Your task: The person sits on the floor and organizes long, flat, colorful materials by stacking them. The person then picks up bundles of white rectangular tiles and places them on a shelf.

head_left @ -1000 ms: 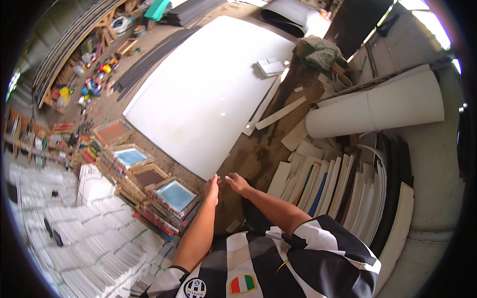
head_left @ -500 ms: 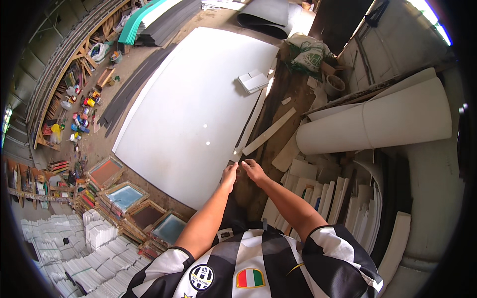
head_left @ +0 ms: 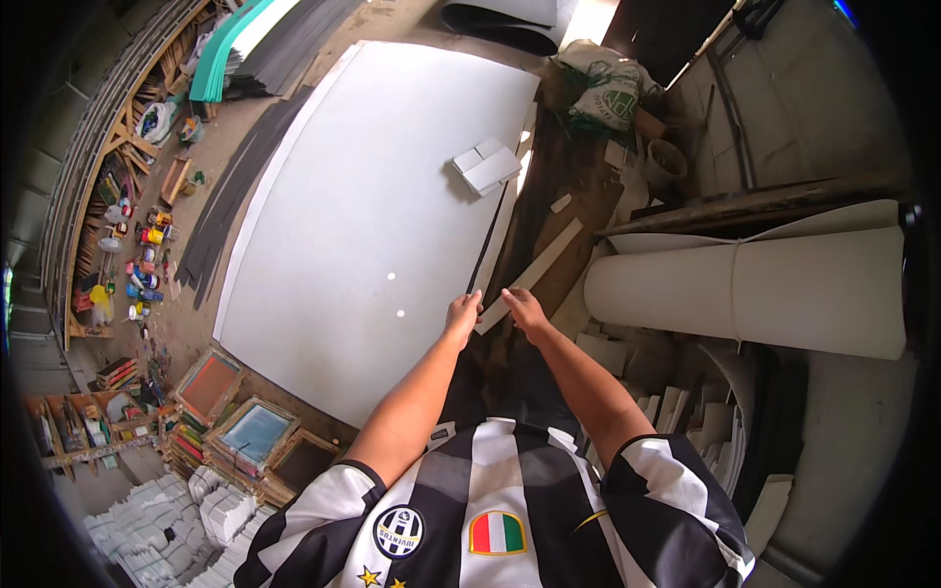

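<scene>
Both my hands are in front of me, a small gap apart, over the near right edge of a large white sheet. My left hand is closed, thumb up, right at that edge. A thin dark line runs away from it along the sheet's edge; whether this is a strip or a gap I cannot tell. My right hand is also closed, with thumb and fingertips together. Anything held in either hand is too small or hidden to make out. A narrow pale strip lies just beyond, between the hands.
Stacked white pieces rest on the sheet's far right. A large white roll lies to the right. Framed screens, paint containers and bundled white stacks are on the left. A filled sack stands far right.
My hands have drawn apart, the right one moving to the right, and both sit slightly farther forward. The view has turned a little; the sheet and stacked pieces have stayed put.
</scene>
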The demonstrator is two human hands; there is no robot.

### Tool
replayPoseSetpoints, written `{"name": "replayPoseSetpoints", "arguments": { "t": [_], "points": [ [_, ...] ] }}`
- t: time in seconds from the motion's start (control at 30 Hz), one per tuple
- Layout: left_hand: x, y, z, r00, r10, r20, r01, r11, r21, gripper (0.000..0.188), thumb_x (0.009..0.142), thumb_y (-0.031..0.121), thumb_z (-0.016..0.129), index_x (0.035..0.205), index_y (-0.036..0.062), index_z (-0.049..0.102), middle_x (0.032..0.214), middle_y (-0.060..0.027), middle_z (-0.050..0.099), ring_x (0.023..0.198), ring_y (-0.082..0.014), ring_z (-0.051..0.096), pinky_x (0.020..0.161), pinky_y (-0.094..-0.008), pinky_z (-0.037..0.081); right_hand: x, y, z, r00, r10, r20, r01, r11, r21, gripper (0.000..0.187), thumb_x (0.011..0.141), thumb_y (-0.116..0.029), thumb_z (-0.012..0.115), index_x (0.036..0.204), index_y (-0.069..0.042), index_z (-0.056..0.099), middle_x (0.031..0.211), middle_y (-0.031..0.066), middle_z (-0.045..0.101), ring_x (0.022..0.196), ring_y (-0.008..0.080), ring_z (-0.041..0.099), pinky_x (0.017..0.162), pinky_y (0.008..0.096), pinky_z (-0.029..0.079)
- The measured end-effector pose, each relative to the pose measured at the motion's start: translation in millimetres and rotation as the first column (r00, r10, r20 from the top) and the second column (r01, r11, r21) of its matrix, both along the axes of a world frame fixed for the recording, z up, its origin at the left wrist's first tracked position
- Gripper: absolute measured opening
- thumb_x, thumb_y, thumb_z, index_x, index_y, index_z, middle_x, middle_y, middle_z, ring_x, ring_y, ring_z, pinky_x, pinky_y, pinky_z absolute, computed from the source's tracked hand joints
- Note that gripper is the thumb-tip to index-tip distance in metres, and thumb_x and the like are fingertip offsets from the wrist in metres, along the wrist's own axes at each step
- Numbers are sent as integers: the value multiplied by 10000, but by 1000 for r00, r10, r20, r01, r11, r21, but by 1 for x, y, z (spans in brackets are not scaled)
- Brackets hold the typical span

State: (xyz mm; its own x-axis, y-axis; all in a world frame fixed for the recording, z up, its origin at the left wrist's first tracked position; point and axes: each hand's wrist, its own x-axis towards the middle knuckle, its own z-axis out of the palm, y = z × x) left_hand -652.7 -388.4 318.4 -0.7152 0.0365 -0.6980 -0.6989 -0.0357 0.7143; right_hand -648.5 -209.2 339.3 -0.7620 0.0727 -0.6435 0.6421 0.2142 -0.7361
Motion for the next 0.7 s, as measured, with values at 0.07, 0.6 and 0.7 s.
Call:
{"name": "replayPoseSetpoints", "arguments": {
  "t": [0.07,0.6,0.7],
  "points": [
    [-31,3,0,999,-37,17,38,998,-41,434,968,497,609,1121,93,653,980,-35,670,712,-148,593,688,-344,426,-31,9,9,997,-11,76,13,1000,-23,731,961,-584,599,1418,-21,512,1262,134,607,1009,239,600,843,413,518],
    [-364,76,-194,990,-81,113,118,924,-363,502,961,435,637,1110,-40,698,999,-136,733,962,-264,681,869,-375,505,-401,85,-227,885,-126,448,249,942,-227,1046,826,-576,765,1552,28,313,1557,238,387,1406,393,409,1078,549,401],
    [-433,89,-254,958,-237,163,287,819,-496,550,945,448,645,1206,-34,680,1161,-197,720,1134,-343,669,974,-400,499,-456,92,-320,846,-194,497,316,933,-173,1016,824,-510,788,1543,38,324,1523,231,420,1371,378,440,1055,546,408]
  ]
}}
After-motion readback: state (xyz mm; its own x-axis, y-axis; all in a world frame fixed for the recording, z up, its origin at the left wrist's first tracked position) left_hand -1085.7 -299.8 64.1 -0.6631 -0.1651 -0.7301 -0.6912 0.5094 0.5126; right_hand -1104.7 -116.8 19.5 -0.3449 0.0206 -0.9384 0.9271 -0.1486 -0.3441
